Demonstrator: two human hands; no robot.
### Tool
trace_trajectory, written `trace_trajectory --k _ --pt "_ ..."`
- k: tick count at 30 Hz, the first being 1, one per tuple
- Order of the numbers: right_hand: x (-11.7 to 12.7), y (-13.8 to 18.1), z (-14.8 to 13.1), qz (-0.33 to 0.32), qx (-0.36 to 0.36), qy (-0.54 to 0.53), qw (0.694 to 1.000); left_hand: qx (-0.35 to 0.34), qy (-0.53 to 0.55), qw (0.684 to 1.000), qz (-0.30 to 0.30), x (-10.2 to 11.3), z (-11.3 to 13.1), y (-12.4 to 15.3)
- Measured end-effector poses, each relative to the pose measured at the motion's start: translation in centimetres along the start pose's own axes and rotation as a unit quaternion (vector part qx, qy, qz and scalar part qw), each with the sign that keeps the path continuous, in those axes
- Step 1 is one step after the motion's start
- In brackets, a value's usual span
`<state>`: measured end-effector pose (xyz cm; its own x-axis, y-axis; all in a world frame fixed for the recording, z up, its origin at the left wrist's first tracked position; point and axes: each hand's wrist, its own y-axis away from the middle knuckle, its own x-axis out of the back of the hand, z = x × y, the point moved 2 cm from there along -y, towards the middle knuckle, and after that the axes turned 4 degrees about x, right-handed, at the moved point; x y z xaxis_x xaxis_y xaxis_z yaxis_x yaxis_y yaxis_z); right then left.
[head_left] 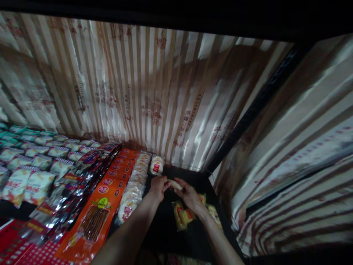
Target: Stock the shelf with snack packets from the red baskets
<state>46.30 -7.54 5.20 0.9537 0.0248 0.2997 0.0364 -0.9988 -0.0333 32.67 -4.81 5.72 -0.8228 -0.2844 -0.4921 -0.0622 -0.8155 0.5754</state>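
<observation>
My left hand (158, 187) and my right hand (187, 193) meet over a dark shelf (165, 228), both closed on a small pale snack packet (175, 184) held between them. Just beyond my left hand stands a white snack packet with a red label (156, 165). A row of clear packets of pale snacks (134, 191) runs along the left of my left arm. Under my right wrist lie several yellow snack packets (183, 215).
Orange sausage packs (106, 200) lie in a row left of the pale snacks. Further left are shiny dark packets (68, 187) and white and green bags (33, 162). Striped printed paper (154, 92) lines the back and right walls.
</observation>
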Motion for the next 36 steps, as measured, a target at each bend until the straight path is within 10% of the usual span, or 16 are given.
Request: trace_trajectory --k 18,26,36 --pt "-1.8 -0.6 0.8 0.101 -0.153 -0.258 0.948 -0.103 -0.179 0.975 0.077 3.5 -1.8 0.6" --pt "-3.7 -2.9 1.8 0.113 -0.11 -0.155 0.975 -0.248 -0.389 0.882 0.1 2.8 -2.3 1.4" --pt "-6.2 -6.9 2.7 0.08 -0.058 -0.083 0.992 -0.247 -0.521 0.813 0.082 3.3 -3.2 -1.4"
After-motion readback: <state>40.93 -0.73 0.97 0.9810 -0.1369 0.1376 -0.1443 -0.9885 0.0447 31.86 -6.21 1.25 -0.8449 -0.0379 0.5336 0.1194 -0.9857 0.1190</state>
